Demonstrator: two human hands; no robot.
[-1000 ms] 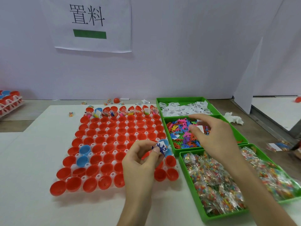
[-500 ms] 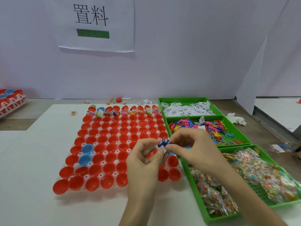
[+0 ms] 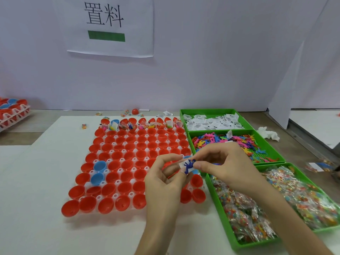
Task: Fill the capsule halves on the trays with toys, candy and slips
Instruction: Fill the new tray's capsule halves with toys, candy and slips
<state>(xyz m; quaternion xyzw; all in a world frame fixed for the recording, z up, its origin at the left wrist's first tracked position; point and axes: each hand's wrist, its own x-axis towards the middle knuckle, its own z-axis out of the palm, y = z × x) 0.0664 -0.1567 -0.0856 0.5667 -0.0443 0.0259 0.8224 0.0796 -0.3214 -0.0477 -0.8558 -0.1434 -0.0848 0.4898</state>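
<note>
The left hand [image 3: 163,183] and right hand [image 3: 226,166] pinch a dark-blue plastic lizard toy [image 3: 189,165] with a white paper slip [image 3: 182,165] over the 3 o'clock edge of the white plastic tray [image 3: 120,170] (pairing them, seemingly), next needing an empty red plastic capsule half [image 3: 140,174].

We list a paper sign [image 3: 110,26] with a green bar on the wall [image 3: 220,61], and a crumpled tissue [image 3: 268,134] on the counter [image 3: 36,181], right side.

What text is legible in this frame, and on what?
"置料": white paper sign on the wall, above a green bar.
Loose slips in the far green tray: black print, too small to read.
Tucked slips in the back-row capsule halves: too small to read.
Held slip, pinched with the blue toy between left hand and right hand: nothing legible.
</note>
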